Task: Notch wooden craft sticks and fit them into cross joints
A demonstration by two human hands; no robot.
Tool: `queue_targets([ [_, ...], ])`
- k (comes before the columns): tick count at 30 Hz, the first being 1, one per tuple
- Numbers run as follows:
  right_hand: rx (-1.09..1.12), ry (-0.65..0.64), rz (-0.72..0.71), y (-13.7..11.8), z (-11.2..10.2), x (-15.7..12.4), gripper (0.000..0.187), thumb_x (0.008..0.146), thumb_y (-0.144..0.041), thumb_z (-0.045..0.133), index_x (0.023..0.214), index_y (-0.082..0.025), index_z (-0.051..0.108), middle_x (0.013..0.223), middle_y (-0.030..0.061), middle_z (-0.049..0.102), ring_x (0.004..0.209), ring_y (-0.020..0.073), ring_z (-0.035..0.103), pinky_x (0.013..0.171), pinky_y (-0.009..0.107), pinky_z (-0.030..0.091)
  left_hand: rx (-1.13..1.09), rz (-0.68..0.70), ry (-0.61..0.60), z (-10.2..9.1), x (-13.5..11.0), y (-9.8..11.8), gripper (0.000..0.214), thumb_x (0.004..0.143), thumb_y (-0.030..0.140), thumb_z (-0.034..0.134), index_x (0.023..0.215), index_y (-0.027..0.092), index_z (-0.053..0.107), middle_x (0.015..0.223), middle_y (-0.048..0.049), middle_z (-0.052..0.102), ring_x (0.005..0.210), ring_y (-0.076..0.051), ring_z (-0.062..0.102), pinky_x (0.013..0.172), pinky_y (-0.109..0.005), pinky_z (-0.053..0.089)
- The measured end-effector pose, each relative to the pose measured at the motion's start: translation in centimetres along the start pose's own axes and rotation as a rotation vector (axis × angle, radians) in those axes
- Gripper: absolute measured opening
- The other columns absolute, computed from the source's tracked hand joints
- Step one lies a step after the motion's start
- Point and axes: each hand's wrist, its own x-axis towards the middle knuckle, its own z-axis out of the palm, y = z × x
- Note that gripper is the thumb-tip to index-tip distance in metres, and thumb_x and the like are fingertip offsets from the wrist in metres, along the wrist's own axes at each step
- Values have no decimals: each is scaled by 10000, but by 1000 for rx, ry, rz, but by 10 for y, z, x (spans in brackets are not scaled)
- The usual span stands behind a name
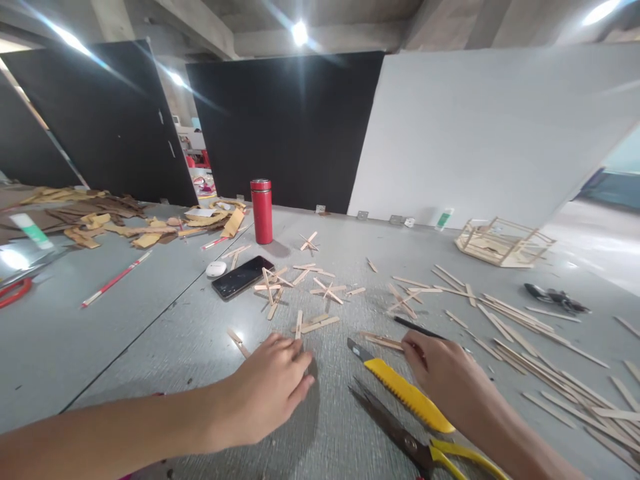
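My left hand (267, 390) rests on the grey table (150, 347) with its fingers stretched forward, touching the near end of a short wooden stick (299, 325). My right hand (443, 373) is curled in a pinch around a thin black pen (417, 328) that points away to the left. Between the two hands lies a yellow utility knife (403, 393). Yellow-handled scissors (420, 450) lie just in front of it. Short cut stick pieces (300, 283) are scattered beyond my hands.
A red flask (261, 211) stands upright at the back, with a black phone (242, 277) and a small white case (216, 269) nearby. Long sticks (525, 333) spread to the right, near a stick frame model (503, 241). Cardboard scraps (125, 223) pile at the left.
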Motion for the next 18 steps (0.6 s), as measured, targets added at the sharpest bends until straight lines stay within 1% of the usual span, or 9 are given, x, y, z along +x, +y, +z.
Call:
queue_targets([
  [2,-16,-8,-2,5,2,1,323,995,-309,387,784,-230,618,616,60,663,484,213,580,498,304,314,4,32,-23,-3,-3,10,301,1055,209,409,1014,131,697,993,-157,743,929,-311,715,893,-544,555],
  [3,-20,-11,-2,6,3,1,329,1006,-311,370,829,-224,633,638,67,673,499,222,596,502,307,320,6,51,-30,-4,-5,14,318,1061,210,398,1022,121,701,1022,-174,746,950,-323,715,899,-548,551],
  [4,-20,-15,-5,6,3,1,340,1018,-315,349,876,-217,642,664,76,683,513,229,611,506,310,326,5,74,-34,-5,-7,18,329,1065,212,391,1059,109,704,1096,-198,743,1012,-342,708,924,-555,541],
  [6,-17,-27,-20,4,2,-1,356,1035,-318,314,930,-203,634,712,89,694,535,233,626,516,316,342,-24,134,-67,-7,-10,24,336,1072,224,397,1112,101,707,1166,-202,738,1053,-344,703,942,-533,538],
  [9,-1,-64,-68,-3,1,-5,327,1044,-293,321,970,-195,624,797,97,710,600,233,653,552,326,380,-57,169,-138,-5,-13,27,333,1074,229,409,1059,112,721,1014,-155,762,932,-311,719,875,-486,559],
  [11,14,-96,-104,-9,2,-10,310,1052,-293,341,1000,-199,632,874,98,721,684,237,679,598,332,415,-35,119,-107,0,-12,22,330,1071,232,415,1020,123,723,962,-144,749,917,-318,708,861,-493,552],
  [13,28,-126,-133,-16,1,-14,315,1066,-326,362,962,-210,636,892,85,716,726,231,679,627,331,433,-19,23,-15,6,-10,14,286,1055,232,453,1011,137,720,987,-146,734,937,-333,691,862,-511,535],
  [16,49,-193,-169,-29,-6,-21,348,1065,-369,421,802,-219,593,787,45,679,662,196,622,602,307,418,-21,-120,62,15,-3,-2,201,1021,212,518,1003,125,699,967,-149,696,906,-345,667,780,-499,527],
  [18,63,-259,-189,-37,-11,-26,375,1061,-374,454,733,-221,551,712,19,646,608,170,569,567,285,393,-39,-181,86,18,2,-11,206,1012,279,570,932,126,683,919,-136,664,853,-332,648,708,-454,514],
])
